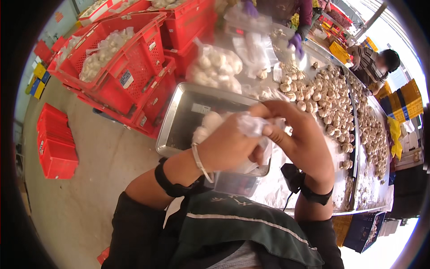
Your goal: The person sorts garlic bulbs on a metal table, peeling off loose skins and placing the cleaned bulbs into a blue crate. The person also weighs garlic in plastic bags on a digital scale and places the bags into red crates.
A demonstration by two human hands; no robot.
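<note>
A clear plastic bag of white bulbs [211, 121] hangs over a metal tray [174, 101]. My left hand [231, 144] is closed around the gathered neck of this bag, with a bracelet on the wrist. My right hand [295, 138] meets it from the right, its thumb and fingers pinching the bunched plastic. Behind the tray stand filled bags of garlic [215, 65]. Many loose garlic bulbs [322, 94] lie on the metal table to the right of my hands. The lower part of the held bag is partly hidden by my left hand.
Red plastic crates [134, 84], some holding bagged garlic, are stacked at the left. Another red crate [57, 144] lies on the floor. Across the table, a co-worker's purple-gloved hand [296, 45] is near a scale [247, 28]. Another person [371, 69] works at the far right.
</note>
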